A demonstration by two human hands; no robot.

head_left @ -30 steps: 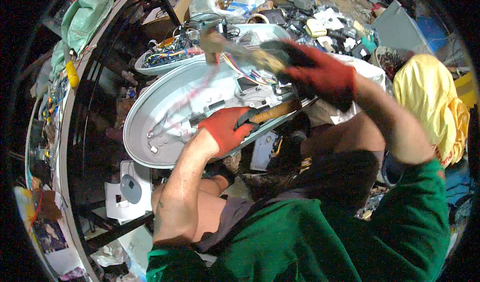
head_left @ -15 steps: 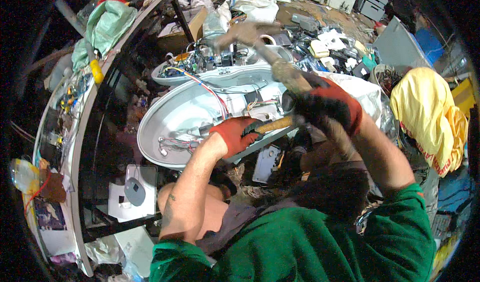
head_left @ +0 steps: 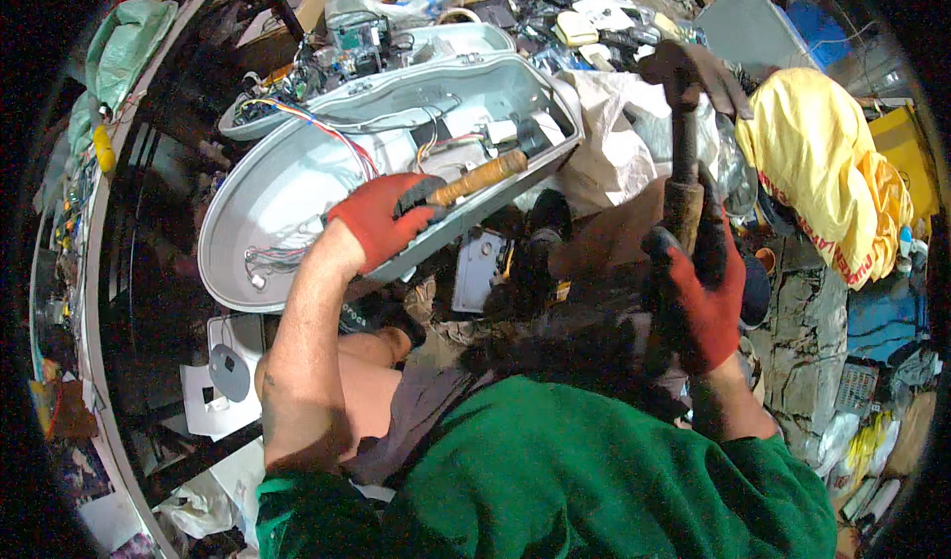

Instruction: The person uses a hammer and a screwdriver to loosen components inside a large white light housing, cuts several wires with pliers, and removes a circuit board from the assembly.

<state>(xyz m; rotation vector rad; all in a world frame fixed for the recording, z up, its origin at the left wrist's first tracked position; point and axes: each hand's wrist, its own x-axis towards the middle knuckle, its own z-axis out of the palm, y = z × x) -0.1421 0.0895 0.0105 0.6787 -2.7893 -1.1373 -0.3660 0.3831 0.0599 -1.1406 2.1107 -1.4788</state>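
Note:
In front of me a long grey oval housing [head_left: 233, 252] lies open, with wires and circuit parts inside. My left hand [head_left: 381, 217], in a red and black glove, is closed at its near rim around a tool with a wooden handle [head_left: 485, 175]. That handle slants up to the right across the housing; the tool's other end is hidden by the glove. Off to the right, my right hand [head_left: 708, 296], gloved alike, grips a hammer [head_left: 682, 197] by its handle, thumb and fingers partly loose. The hammer's dark head [head_left: 693, 78] points away from me.
Behind the housing sits its matching half [head_left: 485, 37] with circuit boards, and heaped electronic scrap [head_left: 594, 24]. A white sack [head_left: 604, 113] and a yellow sack [head_left: 802, 153] stand right. A shelf edge [head_left: 99, 291] runs along the left. A flat light panel [head_left: 478, 270] lies below the housing.
My right hand has swung the hammer away to the right, from over the housing, and its head now stands upright. My left hand keeps the wooden-handled tool at the rim. The view has shifted right.

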